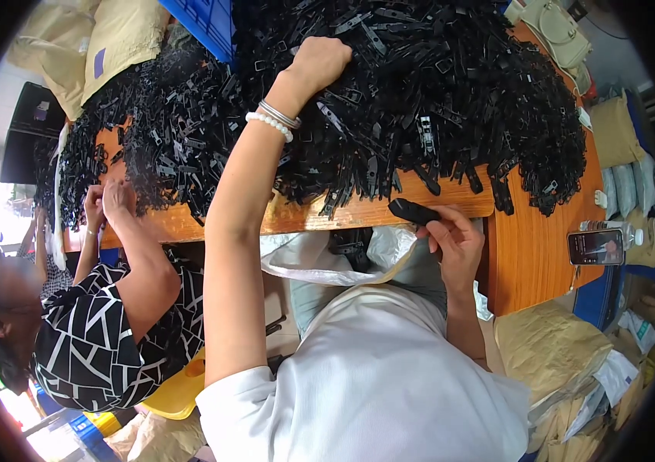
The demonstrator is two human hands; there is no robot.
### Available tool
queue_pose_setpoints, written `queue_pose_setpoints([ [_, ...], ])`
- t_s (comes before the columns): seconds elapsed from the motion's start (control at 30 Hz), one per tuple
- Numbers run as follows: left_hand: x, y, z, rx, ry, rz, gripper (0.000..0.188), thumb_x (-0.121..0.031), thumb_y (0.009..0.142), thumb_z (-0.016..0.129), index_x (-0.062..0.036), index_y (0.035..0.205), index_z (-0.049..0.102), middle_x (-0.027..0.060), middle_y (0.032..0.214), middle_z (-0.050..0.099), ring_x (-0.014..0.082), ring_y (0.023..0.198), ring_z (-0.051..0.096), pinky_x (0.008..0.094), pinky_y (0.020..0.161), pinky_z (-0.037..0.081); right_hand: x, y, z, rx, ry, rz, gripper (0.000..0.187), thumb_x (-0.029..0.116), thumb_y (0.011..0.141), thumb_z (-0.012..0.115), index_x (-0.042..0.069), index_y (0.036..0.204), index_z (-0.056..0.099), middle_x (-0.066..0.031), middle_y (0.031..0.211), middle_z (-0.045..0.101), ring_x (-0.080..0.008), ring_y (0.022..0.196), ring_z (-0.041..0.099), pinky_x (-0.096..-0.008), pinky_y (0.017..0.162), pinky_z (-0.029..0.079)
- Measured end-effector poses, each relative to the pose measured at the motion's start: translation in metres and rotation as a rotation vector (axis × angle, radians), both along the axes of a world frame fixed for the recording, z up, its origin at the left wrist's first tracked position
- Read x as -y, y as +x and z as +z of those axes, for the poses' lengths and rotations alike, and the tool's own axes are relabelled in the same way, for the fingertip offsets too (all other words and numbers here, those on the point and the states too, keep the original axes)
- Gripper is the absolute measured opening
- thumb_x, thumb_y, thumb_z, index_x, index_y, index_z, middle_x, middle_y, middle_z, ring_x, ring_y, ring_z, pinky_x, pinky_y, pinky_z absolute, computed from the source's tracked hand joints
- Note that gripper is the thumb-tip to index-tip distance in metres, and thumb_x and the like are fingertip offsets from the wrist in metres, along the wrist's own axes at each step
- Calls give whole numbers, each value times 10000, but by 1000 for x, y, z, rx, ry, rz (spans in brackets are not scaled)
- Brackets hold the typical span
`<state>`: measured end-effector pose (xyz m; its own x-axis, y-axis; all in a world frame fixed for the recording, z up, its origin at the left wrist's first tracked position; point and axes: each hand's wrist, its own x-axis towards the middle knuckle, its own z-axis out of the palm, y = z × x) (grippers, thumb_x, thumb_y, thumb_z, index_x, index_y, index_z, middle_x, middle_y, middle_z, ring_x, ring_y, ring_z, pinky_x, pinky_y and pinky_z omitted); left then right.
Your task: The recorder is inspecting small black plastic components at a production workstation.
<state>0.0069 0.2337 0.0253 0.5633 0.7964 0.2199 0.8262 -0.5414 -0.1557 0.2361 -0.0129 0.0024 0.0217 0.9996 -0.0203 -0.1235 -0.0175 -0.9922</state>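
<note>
Nearest us, a wht bag (327,266) gapes below the tbl (535,254). Our R hand (457,245) grips a blk clip-like pc (411,211) w/ thumb & fingers, at the near edge. Farther, our L hand (321,61) is curled on the blk pile (451,92); can't tell if it's grasping any. Beyond: blue crate (206,27), upper L.

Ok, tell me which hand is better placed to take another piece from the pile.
Likely the left hand: it is at the pile, while the right hand holds a black piece.
</note>
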Motion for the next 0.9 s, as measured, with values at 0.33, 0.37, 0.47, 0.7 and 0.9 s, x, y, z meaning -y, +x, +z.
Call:
queue_pose_setpoints([
  [0.33,59,-22,-16,1301,13,103,168,-32,707,647,31,809,529,81,805,578,113,586,543,223,555,444,-6,-11,-7,-55,-25,112,214,7,798,553,-52,1003,549,-116,719,613,-80,544,499,-181,494,387],
  [0.37,64,-27,-20,1463,-24,173,170,-23,730,644,44,824,519,74,767,581,84,556,524,199,544,433,-6,-17,-6,-70,-31,144,215,5,801,549,-54,1008,545,-119,729,615,-81,552,503,-183,505,394],
  [0.47,87,-29,-16,1801,-236,186,116,28,759,570,52,831,483,116,770,571,155,579,567,223,558,478,-11,-21,-13,-83,-31,174,217,1,805,544,-53,1015,541,-120,739,619,-78,564,505,-184,522,406],
  [0.7,175,2,-6,1863,-822,282,101,-5,825,505,74,888,513,167,873,593,244,781,626,305,727,533,-21,-32,-7,81,160,200,200,-47,777,558,-42,976,569,-57,839,568,-58,604,510,-176,549,427],
  [0.9,222,10,-12,1373,-903,224,267,-91,807,588,69,1017,550,83,829,640,52,787,537,211,688,445,-20,-37,0,367,463,214,195,-23,742,610,-35,936,591,-64,849,551,-87,653,541,-172,557,445],
])
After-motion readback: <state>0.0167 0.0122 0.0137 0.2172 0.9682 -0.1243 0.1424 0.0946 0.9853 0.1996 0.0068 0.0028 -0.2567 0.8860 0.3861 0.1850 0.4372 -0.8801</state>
